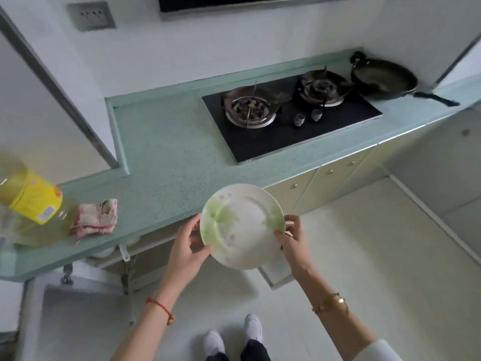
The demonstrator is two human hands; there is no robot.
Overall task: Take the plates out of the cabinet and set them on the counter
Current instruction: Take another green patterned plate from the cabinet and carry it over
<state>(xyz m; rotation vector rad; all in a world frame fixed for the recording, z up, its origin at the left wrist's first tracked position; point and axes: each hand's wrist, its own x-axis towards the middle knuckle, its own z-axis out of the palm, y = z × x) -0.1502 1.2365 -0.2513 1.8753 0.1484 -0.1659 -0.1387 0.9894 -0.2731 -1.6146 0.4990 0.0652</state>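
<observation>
A white plate [243,226] with green leaf prints is held in the air just in front of the pale green counter [166,157], at about its front edge. My left hand [188,247] grips the plate's left rim and my right hand [292,238] grips its right rim. The plate tilts slightly toward me. Below the counter the cabinet [135,254] stands open, its door swung out; white dishes show dimly on its upper shelf.
A black two-burner gas hob [286,121] is set into the counter, with a dark wok [385,79] to its right. A large oil bottle [28,201] and a folded pink cloth [96,217] sit at the counter's left. Closed cabinet doors run to the right.
</observation>
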